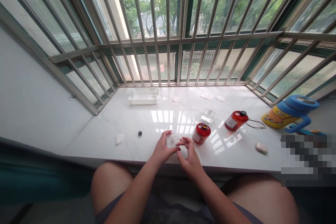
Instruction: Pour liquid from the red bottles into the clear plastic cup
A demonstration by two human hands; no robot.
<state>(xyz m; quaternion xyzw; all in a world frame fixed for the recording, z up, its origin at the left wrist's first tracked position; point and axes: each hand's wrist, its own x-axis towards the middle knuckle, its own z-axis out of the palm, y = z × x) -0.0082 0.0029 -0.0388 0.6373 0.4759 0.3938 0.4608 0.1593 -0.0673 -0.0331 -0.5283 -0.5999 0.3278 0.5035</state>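
Observation:
Near the front edge of the white ledge, my left hand (163,148) is closed round a small clear container (172,141), thumb along its near side. My right hand (189,155) meets it from the right, with curled fingers and thumb at the container's near right side; whatever those fingertips pinch is too small to make out. Just right of my hands stands an uncapped red bottle (201,134), its neck opening visible. Farther right is a second red bottle (236,120) with a black cap on. A loose black cap (140,133) lies to the left on the ledge.
A white perforated basket (144,97) sits at the back left. Another clear container (208,115) lies behind the red bottles. Crumpled white tissue (119,139), a pale soap-like block (261,148) and a blue-yellow flask (288,113) are also there. Metal bars (168,63) line the window.

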